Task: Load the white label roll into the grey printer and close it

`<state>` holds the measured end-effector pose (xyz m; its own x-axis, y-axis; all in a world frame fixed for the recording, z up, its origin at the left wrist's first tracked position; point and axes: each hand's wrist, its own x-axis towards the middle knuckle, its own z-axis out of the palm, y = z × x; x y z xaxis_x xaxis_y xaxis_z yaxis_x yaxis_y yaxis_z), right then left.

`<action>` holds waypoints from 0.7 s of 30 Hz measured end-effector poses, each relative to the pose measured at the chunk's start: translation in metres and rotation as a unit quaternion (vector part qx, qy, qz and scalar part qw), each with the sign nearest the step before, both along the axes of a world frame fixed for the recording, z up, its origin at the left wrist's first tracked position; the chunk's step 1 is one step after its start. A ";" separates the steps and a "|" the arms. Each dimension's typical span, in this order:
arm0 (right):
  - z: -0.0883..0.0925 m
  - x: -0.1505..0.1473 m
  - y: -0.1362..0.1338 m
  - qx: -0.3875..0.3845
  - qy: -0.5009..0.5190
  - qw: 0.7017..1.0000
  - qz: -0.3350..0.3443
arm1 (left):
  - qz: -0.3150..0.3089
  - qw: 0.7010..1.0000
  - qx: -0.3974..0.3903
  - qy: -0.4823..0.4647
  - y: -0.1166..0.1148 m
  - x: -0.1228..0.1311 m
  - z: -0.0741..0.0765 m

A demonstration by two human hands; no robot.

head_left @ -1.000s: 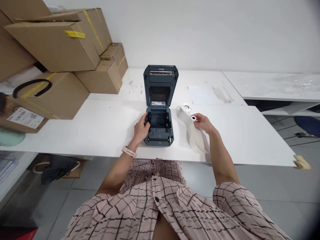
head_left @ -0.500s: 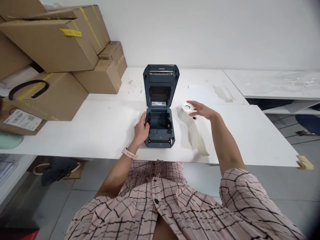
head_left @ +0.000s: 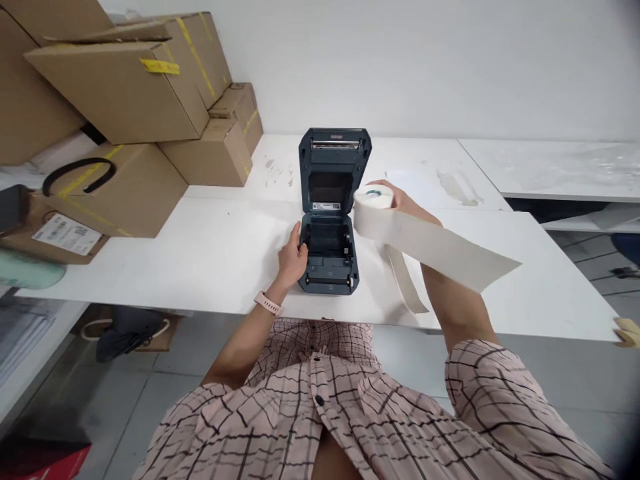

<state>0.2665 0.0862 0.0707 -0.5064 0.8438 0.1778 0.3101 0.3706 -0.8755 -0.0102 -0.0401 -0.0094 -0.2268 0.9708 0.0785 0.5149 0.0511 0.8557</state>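
Note:
A dark label printer (head_left: 327, 270) stands on the white table with its lid (head_left: 334, 167) raised and its bay bare. My left hand (head_left: 293, 259) grips the left rim of the printer, thumb over the edge and fingers along the outside. My right hand (head_left: 404, 204) is closed around a roll of white labels (head_left: 370, 217), held up just right of the printer. The loose end of that roll trails to the right across my forearm. Below it, a narrower-looking pale paper strip (head_left: 406, 283) lies on the table; its upper end is hidden behind the roll.
Cardboard boxes (head_left: 145, 190) are stacked at the left, with a black curved band (head_left: 77, 167) on one. A green rounded object (head_left: 30, 269) sits at the table's left end. A thin clear scrap (head_left: 457, 187) lies behind on the right. The table's front edge runs before me.
My right hand has taken hold of the label roll and lifted it off the table, its loose end now swung to the right. My left hand stays on the printer. The view has shifted slightly.

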 end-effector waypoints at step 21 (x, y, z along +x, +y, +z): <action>-0.011 -0.116 -0.033 0.141 -0.414 0.888 0.142 | 0.012 0.999 -0.030 0.001 0.001 0.002 0.000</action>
